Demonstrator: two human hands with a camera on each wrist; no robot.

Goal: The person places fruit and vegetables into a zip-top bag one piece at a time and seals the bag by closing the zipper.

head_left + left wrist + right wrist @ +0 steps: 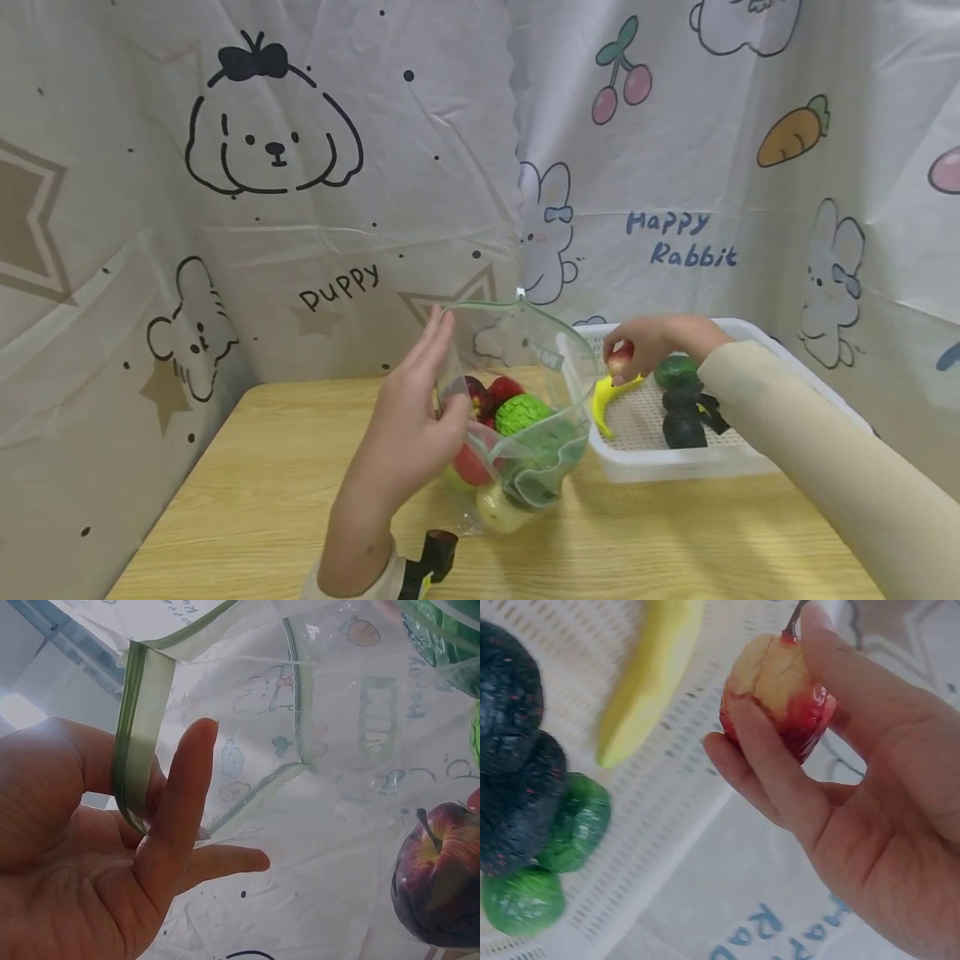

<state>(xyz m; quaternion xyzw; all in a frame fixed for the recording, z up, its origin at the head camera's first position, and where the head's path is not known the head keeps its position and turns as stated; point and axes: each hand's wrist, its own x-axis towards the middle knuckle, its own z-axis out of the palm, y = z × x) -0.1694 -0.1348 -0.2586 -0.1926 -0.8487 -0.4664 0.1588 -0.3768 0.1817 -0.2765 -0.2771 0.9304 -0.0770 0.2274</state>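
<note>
My left hand (408,417) holds the left rim of a clear zip bag (142,742) with a green edge; its mouth gapes upward. Inside the bag are a dark red plum-like fruit (439,877), a bumpy green fruit (522,414), a red fruit (474,465) and a pale yellowish one (501,510). Over the left part of a white basket, my right hand (645,346) pinches a small red-and-yellow apple (772,690) by its sides, its stem near the thumb. Just below that hand, a yellow banana (606,406) lies in the basket.
The white perforated basket (675,467) stands right of the bag on a wooden table (300,467). Dark, wrinkled avocado-like fruits (517,795) and small green fruits (525,900) lie in it. A printed cloth curtain (420,183) hangs behind and at both sides.
</note>
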